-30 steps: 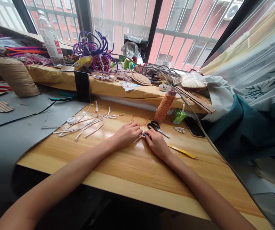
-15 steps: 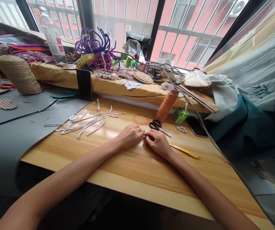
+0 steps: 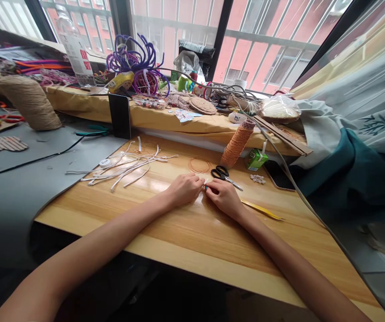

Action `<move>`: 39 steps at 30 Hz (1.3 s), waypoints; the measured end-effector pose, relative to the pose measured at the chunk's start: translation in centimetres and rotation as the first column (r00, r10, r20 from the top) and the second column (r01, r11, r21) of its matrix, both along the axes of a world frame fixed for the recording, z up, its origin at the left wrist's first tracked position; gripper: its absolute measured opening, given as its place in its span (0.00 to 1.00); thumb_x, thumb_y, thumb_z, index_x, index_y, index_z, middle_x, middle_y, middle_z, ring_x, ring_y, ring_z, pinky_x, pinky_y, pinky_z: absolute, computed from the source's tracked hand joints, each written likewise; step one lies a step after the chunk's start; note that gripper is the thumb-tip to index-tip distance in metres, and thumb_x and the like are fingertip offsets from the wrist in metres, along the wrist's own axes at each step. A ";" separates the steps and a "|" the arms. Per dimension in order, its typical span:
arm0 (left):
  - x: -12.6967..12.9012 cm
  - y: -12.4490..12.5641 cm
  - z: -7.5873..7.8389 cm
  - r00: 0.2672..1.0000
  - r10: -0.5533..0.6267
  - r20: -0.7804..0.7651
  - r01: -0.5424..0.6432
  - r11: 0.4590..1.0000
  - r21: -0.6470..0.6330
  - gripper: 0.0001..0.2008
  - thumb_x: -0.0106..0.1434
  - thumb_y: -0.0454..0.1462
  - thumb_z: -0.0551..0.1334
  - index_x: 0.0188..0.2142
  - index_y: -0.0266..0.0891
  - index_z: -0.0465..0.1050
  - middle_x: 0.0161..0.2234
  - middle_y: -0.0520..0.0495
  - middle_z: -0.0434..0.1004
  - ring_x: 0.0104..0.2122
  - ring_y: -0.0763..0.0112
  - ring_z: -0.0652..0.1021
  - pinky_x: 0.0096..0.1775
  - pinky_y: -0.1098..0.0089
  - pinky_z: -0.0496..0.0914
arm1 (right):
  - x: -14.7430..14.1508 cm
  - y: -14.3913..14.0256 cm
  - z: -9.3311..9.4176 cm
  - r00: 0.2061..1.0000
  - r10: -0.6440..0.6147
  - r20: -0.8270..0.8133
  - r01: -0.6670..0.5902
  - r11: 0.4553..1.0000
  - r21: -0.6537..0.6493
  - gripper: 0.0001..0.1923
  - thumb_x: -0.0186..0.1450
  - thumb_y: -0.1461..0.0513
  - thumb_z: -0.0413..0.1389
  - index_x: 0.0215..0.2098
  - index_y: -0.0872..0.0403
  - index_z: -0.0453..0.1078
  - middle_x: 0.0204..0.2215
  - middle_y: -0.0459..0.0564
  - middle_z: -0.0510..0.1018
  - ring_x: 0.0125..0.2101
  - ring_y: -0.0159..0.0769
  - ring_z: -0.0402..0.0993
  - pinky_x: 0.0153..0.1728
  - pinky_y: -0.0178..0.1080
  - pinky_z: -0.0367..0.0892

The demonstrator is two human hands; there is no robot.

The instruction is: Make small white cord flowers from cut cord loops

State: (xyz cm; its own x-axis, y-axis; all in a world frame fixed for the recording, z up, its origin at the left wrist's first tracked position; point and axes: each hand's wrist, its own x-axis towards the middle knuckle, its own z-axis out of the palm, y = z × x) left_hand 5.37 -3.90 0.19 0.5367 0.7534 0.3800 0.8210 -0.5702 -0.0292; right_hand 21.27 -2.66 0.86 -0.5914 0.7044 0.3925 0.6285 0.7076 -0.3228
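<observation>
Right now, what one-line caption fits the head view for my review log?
Both hands, left hand and right hand, meet over a small white piece on the wooden table, beside black scissors and an orange cord spool.

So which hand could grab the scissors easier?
Probably the right hand. The scissors lie on the table just beyond its knuckles, handles nearest. The left hand sits farther off, and both hands pinch a small white piece between their fingertips.

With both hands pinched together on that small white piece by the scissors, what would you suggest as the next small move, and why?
Probably lift the small white piece slightly off the table: left hand and right hand hide it, fingertips meeting low, so the grip cannot be checked.
</observation>
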 end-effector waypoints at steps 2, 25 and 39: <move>0.1 0.0 0.0 1.000 0.005 0.018 -0.005 1.000 -0.028 0.12 0.62 0.35 0.48 0.31 0.34 0.68 0.25 0.45 0.71 0.28 0.68 0.72 0.27 0.72 0.62 | 0.0 0.1 0.0 1.000 0.003 -0.002 -0.003 1.000 -0.006 0.11 0.57 0.67 0.47 0.22 0.56 0.69 0.20 0.47 0.68 0.22 0.28 0.62 0.26 0.31 0.57; -0.5 0.8 1.7 0.584 0.333 0.740 0.417 0.660 -0.625 0.18 0.54 0.44 0.56 0.39 0.34 0.71 0.30 0.50 0.74 0.17 0.82 0.62 0.20 0.77 0.56 | 0.6 -0.2 0.3 0.856 -0.135 -0.499 -0.005 0.963 -0.269 0.11 0.61 0.59 0.47 0.36 0.55 0.68 0.27 0.48 0.69 0.21 0.28 0.64 0.21 0.32 0.61; -0.7 1.1 1.6 0.484 0.381 0.788 0.233 0.811 -0.536 0.13 0.54 0.41 0.55 0.19 0.35 0.69 0.16 0.53 0.68 0.20 0.76 0.67 0.24 0.75 0.58 | 3.8 3.6 -0.4 0.994 -0.113 -0.005 0.112 0.992 -0.057 0.14 0.62 0.63 0.44 0.44 0.56 0.65 0.42 0.55 0.69 0.44 0.38 0.64 0.47 0.42 0.58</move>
